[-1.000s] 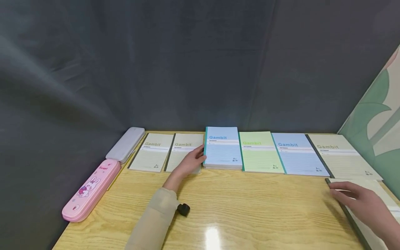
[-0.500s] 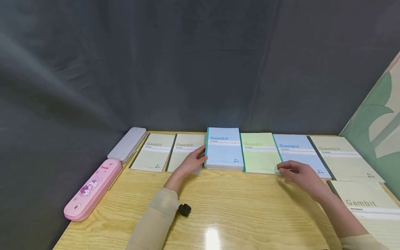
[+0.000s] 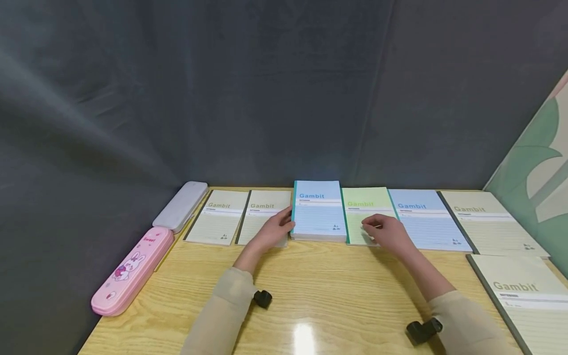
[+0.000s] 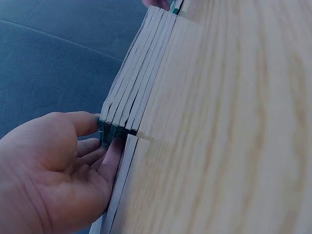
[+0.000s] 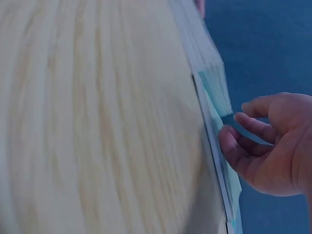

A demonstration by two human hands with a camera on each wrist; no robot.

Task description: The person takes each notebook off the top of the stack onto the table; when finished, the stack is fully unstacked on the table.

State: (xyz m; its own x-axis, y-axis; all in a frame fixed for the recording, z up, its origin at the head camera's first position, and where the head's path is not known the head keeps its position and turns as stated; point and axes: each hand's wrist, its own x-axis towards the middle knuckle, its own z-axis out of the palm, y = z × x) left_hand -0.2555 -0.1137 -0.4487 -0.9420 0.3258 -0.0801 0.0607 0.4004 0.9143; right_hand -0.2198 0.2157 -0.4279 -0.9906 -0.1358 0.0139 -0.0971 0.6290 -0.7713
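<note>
A stack of several notebooks with a blue cover on top [image 3: 319, 212] lies near the middle of the row. My left hand [image 3: 271, 228] touches its green spine side, thumb at the top corner and fingers lower down along the spines, as the left wrist view shows. That hand overlaps a cream notebook [image 3: 266, 207] to its left. My right hand [image 3: 387, 231] hovers over the front part of a green notebook [image 3: 365, 203] beside the stack. Its fingers [image 5: 243, 151] are loosely bent, thumb and fingertips apart, with nothing between them.
Another cream notebook [image 3: 217, 217] lies at the left, near a pink pencil case [image 3: 133, 271] and a white case [image 3: 181, 206]. On the right lie a blue notebook [image 3: 428, 219], a cream one [image 3: 492, 222] and a nearer cream one [image 3: 528, 301]. A dark curtain [image 3: 284, 93] hangs behind.
My right hand has moved left, from the nearest cream notebook at the right, past the blue notebook, to above the green one. The left hand has stayed at the stack.
</note>
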